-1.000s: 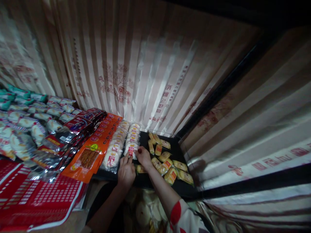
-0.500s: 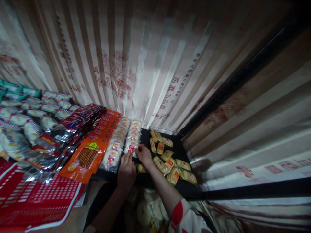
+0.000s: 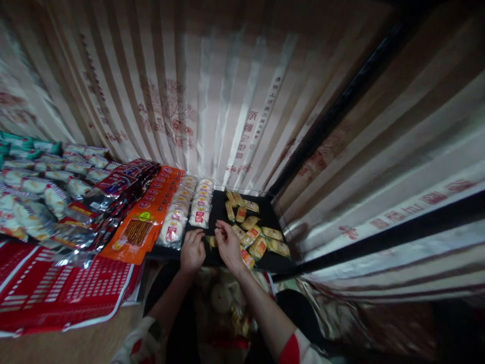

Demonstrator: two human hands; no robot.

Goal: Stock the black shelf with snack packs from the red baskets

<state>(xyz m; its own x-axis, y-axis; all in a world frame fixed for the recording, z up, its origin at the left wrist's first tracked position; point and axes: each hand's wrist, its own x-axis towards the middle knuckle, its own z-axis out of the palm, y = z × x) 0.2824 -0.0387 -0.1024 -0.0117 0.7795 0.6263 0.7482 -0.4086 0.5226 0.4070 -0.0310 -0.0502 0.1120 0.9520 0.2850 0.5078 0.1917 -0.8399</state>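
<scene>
My left hand (image 3: 193, 252) is just below the near end of a short row of round white wrapped cakes (image 3: 201, 201). Its fingers are loosely bent and apart, and nothing shows in them. My right hand (image 3: 228, 246) hovers over the black shelf (image 3: 220, 205), its fingers half curled and apart, with no object visible between them. Beside it, to the right, lie several small yellow wrapped snacks (image 3: 258, 247). A longer row of white wrapped cakes (image 3: 175, 212) stands left of the short one. Both hands are apart from the rows.
Left of the cakes are an orange snack bag (image 3: 146, 210), dark red bags (image 3: 117, 182) and many white packets (image 3: 36, 212). A red plastic basket (image 3: 76, 283) is at lower left. Pleated printed curtain (image 3: 227, 76) hangs behind, crossed by a dark pole (image 3: 322, 126).
Both hands have drawn back from the near end of the short cake row and moved apart. The row is no longer touched. The camera view has shifted slightly.
</scene>
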